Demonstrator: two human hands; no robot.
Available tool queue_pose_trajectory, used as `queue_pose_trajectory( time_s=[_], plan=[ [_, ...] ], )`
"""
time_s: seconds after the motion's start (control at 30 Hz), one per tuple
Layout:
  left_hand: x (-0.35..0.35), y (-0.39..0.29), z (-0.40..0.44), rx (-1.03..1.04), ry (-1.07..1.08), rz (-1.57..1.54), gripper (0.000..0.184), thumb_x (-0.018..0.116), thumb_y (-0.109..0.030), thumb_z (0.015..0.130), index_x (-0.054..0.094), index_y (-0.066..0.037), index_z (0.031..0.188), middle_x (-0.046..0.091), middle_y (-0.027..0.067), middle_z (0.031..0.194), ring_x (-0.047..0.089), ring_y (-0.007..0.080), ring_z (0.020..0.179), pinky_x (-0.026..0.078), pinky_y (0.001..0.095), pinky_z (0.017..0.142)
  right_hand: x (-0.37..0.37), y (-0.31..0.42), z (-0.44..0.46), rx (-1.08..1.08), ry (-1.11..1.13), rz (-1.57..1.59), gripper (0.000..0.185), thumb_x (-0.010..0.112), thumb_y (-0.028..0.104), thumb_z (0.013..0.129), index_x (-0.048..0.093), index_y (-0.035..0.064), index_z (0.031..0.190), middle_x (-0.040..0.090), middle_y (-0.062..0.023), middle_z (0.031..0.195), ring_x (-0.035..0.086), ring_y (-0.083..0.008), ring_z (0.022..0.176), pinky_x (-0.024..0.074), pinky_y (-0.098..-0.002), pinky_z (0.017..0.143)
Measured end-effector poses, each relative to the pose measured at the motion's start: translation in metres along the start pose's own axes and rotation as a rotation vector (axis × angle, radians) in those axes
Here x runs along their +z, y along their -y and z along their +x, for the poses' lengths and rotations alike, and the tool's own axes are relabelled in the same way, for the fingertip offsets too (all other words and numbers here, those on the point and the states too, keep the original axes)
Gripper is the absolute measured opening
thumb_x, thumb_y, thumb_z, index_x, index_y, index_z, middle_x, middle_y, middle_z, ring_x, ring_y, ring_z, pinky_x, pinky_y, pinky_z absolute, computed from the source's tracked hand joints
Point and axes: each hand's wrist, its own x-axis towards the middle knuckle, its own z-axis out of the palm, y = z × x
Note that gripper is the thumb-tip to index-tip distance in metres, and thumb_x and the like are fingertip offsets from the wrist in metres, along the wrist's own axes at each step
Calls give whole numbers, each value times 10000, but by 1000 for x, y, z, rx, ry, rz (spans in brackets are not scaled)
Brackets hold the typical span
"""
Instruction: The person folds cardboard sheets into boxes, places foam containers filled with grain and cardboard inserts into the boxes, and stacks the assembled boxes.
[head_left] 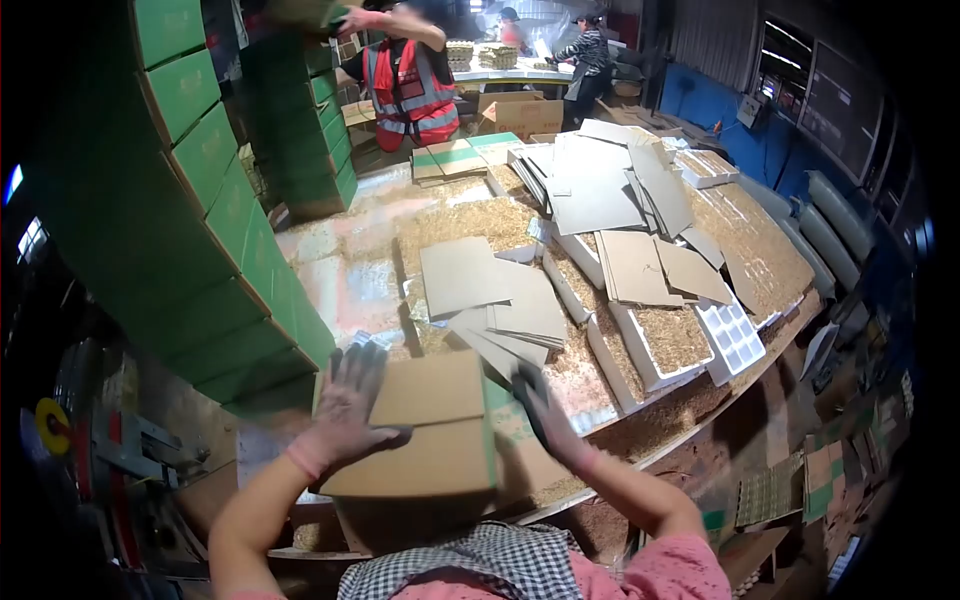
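A closed brown cardboard box (420, 450) with a green side sits in front of me at the table's near edge. My left hand (350, 400), in a grey-and-pink work glove, lies spread over the left part of its top. My right hand (548, 412), gloved the same way, is just right of the box with its fingers stretched out and no object visible in it. A gap shows between this hand and the box. Beyond it lie loose grey-brown cardboard sheets (455, 280).
Stacked green boxes (215, 190) rise at the left. White trays (665, 345) of husk-like filling and more cardboard sheets (595, 185) cover the table's right side. A person in a red vest (412, 95) stands across the table; others are farther back.
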Motion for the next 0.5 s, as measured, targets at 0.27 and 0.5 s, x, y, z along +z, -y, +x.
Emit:
queue_pose_trajectory(
  time_s=[0.27,0.5],
  plan=[
    [98,49,-98,-323,-272,-1957,580,399,-353,994,270,-24,1455,340,136,1473,371,275,1327,323,403,1097,-2,148,-9,-196,481,121,369,560,238,922,478,0,1191,627,-151,880,628,-255,886,487,-381,767],
    [30,3,-98,-749,-269,-1384,615,511,-209,930,257,-86,1476,451,75,1365,454,135,1092,342,273,926,187,70,-54,-805,1046,-546,422,513,412,901,578,7,997,628,-137,690,651,-304,726,491,-408,643]
  ],
)
